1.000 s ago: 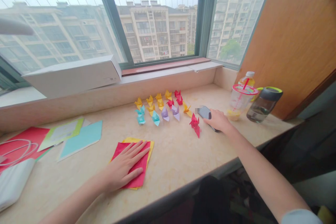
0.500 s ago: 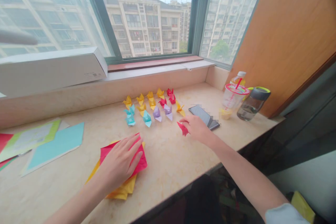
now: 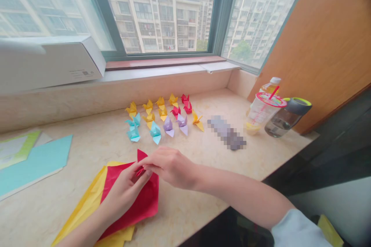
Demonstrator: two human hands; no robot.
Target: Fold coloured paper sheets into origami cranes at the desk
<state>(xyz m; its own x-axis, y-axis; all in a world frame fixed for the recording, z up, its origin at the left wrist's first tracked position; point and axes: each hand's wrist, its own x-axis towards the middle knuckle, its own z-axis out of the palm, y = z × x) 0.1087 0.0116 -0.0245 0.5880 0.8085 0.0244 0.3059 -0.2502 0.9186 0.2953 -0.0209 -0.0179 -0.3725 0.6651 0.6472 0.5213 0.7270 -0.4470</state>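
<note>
Over the papers my two hands meet at a small red paper crane [image 3: 141, 155], which shows partly between their fingertips. My left hand [image 3: 127, 185] has its fingers and thumb closed around the lower part of it. From the right, my right hand [image 3: 175, 168] pinches it, with its fingertips touching those of the left. Beneath the left hand lies a red paper sheet [image 3: 146, 202] on top of wrinkled yellow paper [image 3: 87, 200]. The crane's lower folds are hidden by the fingers.
Behind the hands stand rows of folded paper cranes: yellow [image 3: 162, 112], red [image 3: 176, 112], light blue [image 3: 155, 133] and purple [image 3: 182, 123]. To the right are a blurred-out flat object [image 3: 227, 133], a plastic cup [image 3: 265, 110] and bottles [image 3: 282, 117]. Coloured sheets [image 3: 37, 166] lie left.
My right hand has carried the red crane left to my left hand. The left hand has lifted from lying flat on the red sheet and closed on the crane. The view has shifted.
</note>
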